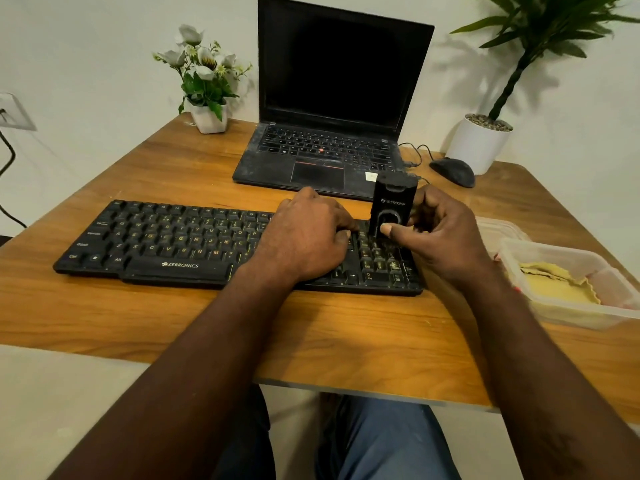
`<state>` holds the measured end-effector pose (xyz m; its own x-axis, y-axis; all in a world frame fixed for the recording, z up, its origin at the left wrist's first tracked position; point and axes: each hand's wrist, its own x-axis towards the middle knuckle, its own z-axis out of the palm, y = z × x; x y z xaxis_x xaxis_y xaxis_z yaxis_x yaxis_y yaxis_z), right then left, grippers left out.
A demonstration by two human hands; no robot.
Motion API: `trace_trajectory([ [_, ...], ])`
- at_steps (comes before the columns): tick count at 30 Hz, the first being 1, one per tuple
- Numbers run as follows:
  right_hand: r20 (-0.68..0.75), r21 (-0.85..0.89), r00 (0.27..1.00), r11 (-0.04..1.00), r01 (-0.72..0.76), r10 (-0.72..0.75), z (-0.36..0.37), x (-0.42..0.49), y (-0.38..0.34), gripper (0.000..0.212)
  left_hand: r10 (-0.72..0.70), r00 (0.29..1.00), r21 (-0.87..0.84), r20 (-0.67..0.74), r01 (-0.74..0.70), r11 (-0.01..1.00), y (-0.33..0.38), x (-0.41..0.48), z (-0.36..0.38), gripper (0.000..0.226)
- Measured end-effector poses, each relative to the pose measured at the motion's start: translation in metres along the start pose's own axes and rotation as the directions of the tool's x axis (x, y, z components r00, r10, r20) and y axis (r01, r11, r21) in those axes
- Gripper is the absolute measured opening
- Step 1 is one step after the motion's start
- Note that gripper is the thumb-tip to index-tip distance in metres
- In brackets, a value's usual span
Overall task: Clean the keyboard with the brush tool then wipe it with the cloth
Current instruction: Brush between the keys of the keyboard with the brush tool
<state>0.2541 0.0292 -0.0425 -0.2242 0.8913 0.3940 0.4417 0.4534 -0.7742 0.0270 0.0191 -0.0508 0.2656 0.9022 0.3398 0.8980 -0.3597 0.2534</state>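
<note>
My right hand [440, 237] pinches the brush tool [393, 206] upright on the right-end keys of the keyboard [166, 240], my left hand [304, 237] lies flat beside it, fingers relaxed, steadying the board on the surface [346, 327], so I'd best sweep lightly between rows.

A: Your keyboard [173, 244] is black with yellow letters and white branding.
B: Your brush tool [393, 202] is black too, with pale lettering.
A: Your cloth [561, 289] is pale yellow, in a clear tub [554, 252].
B: Your counter [346, 334] shows orange-brown wood grain.
</note>
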Motion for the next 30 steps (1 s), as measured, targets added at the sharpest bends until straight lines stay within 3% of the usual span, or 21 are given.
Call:
trace_trajectory([
  [4, 0.209, 0.093, 0.974, 0.993, 0.067, -0.085, -0.008, -0.01, -0.001, 0.03, -0.013, 1.0, -0.003, 0.011, 0.013, 1.0, 0.001, 0.0, -0.001, 0.032],
  [11, 0.018, 0.005, 1.0, 1.0, 0.014, -0.014, -0.005, -0.009, -0.001, 0.031, 0.004, 1.0, -0.027, 0.005, -0.004, 1.0, 0.003, -0.002, -0.002, 0.033],
  [15, 0.193, 0.124, 0.98, 0.992, 0.018, -0.042, -0.014, -0.016, 0.004, 0.041, 0.009, 1.0, -0.013, 0.023, -0.009, 1.0, 0.003, -0.002, -0.004, 0.033],
  [17, 0.242, 0.1, 0.969, 0.995, 0.019, -0.043, -0.014, -0.017, 0.001, 0.045, 0.01, 1.0, -0.015, 0.026, -0.009, 1.0, 0.002, -0.001, -0.004, 0.033],
  [22, -0.028, -0.133, 0.999, 0.991, 0.032, -0.036, -0.006, -0.009, 0.0, 0.031, 0.012, 1.0, -0.032, 0.012, -0.012, 0.999, 0.001, -0.001, -0.002, 0.033],
  [24, -0.074, -0.126, 0.997, 0.992, 0.021, -0.031, -0.009, -0.009, 0.002, 0.031, 0.007, 1.0, -0.038, 0.023, -0.006, 0.999, 0.001, 0.0, -0.002, 0.033],
  [27, 0.108, 0.085, 0.994, 0.996, -0.015, 0.006, -0.014, -0.014, 0.003, 0.044, 0.01, 1.0, -0.042, 0.019, -0.009, 0.999, 0.001, 0.0, -0.002, 0.033],
  [30, 0.147, -0.008, 0.989, 1.0, 0.004, -0.003, -0.008, -0.014, 0.0, 0.041, 0.006, 1.0, -0.039, 0.02, -0.005, 0.999, 0.001, 0.0, -0.002, 0.033],
])
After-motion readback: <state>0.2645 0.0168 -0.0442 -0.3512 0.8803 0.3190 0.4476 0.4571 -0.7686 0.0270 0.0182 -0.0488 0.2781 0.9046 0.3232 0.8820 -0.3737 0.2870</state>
